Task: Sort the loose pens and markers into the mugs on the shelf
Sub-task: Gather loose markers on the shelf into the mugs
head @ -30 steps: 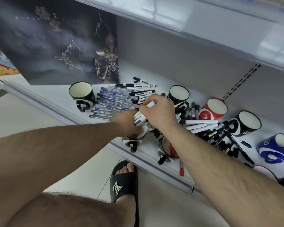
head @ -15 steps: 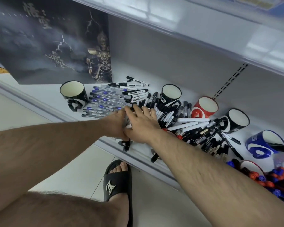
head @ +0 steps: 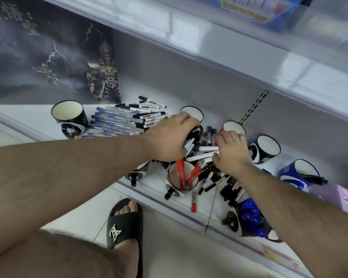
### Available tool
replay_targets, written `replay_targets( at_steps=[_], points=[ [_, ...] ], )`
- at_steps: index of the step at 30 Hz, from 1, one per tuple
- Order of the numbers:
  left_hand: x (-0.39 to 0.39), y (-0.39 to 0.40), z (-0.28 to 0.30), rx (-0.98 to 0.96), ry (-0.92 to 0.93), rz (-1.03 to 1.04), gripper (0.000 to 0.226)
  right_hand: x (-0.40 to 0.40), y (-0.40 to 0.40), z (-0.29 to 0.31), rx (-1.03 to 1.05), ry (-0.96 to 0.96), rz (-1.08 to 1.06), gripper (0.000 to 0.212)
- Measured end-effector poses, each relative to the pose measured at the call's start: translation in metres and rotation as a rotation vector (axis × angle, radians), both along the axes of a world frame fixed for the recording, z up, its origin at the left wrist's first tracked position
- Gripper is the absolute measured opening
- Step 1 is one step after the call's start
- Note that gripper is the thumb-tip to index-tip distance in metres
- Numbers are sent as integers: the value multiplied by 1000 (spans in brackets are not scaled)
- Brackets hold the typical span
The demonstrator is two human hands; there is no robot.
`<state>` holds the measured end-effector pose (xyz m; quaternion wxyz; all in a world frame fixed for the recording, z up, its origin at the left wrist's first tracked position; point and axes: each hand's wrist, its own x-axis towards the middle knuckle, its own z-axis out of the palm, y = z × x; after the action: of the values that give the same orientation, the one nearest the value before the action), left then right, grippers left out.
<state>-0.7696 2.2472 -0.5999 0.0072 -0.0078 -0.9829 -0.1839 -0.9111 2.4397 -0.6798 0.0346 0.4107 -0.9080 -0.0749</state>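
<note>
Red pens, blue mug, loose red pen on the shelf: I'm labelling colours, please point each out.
red pens (head: 181,173), head view, on one pen's barrel inside its mug
blue mug (head: 295,177), head view, outer wall
loose red pen (head: 193,202), head view, mid-barrel

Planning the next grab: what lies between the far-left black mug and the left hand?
Head view: a row of blue-banded pens between black mug and left hand.

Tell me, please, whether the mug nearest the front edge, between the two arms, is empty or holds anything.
Not empty. The front mug holds red pens that stand inside and lean on its rim; its pale inner wall shows around them.
</note>
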Motion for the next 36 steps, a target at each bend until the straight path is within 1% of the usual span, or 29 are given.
replay_targets(
  at_steps=[2,4,7,9,11,14,16,18,20,22,24,26,28,29,32,33,35,36],
  points=[
    [-11,11,-5,-19,-74,-46,69,-17,8,-10,159,16,36,70],
    [-20,16,-13,-2,-160,-41,66,-30,5,-22,273,-69,3,80],
    [-32,16,-22,5,-245,3,64,-44,-8,-43,375,-194,-51,92],
    [-40,16,-25,23,-264,44,60,-51,-17,-56,403,-254,-73,95],
    [-44,18,-27,50,-274,74,58,-54,-24,-70,403,-280,-94,87],
    [-45,19,-32,49,-292,75,57,-48,-28,-84,371,-208,-109,74],
    [-42,17,-35,39,-323,81,57,-43,-25,-84,346,-158,-108,65],
    [-39,15,-37,46,-343,89,57,-42,-19,-79,327,-104,-84,50],
    [-36,15,-37,56,-349,83,56,-43,-11,-72,305,-88,-52,39],
    [-35,14,-36,80,-348,80,54,-44,-4,-62,218,-143,-52,32],
    [-35,16,-32,145,-346,92,53,-42,2,-46,110,-214,-97,27],
    [-36,18,-28,220,-333,110,53,-43,5,-26,-22,-224,-161,21],
    [-37,20,-25,283,-313,126,51,-40,6,2,-231,-281,-260,16],
    [-37,22,-23,317,-308,133,50,-38,7,15,-364,-344,-319,13],
    [-38,30,-18,424,-311,134,51,-21,13,51,-743,-620,-460,7],
    [-37,35,-16,460,-318,126,52,-13,15,59,-838,-713,-498,10],
    [-35,47,-10,524,-330,90,55,3,18,68,-973,-860,-512,32],
    [-33,53,-5,559,-343,63,57,10,19,70,-1018,-925,-512,39]
  ],
)
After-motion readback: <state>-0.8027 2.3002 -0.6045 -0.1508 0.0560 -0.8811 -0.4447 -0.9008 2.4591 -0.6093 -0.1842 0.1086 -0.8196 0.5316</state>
